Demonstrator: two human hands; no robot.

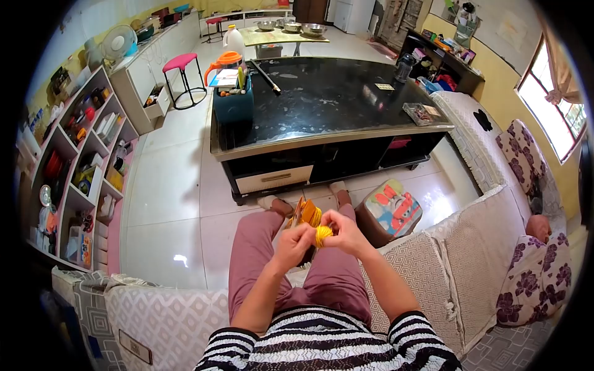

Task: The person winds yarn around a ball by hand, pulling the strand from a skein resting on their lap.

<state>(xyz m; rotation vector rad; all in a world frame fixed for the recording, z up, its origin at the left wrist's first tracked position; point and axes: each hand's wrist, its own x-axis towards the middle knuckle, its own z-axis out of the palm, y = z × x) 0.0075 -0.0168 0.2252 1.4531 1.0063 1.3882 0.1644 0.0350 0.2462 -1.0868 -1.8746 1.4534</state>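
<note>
I sit with both hands close together above my lap. A small bundle of bright yellow yarn (323, 235) lies between them. My right hand (348, 236) is closed, its thumb and fingers pinching the bundle from the right. From the left, my left hand (294, 246) is also closed, with its thumb and fingertips against the yarn's side. Just beyond the hands is an orange-yellow bundle (309, 213) with a flat brownish edge. My fingers hide part of it, so I cannot tell what it is or how it is supported.
A black-topped coffee table (322, 93) stands ahead, bearing a blue bin (234, 108) and a clear box (427, 114). A stool with a cartoon cover (391, 210) is by my right knee. White shelves (93, 151) are at left; the patterned sofa (414, 266) extends right.
</note>
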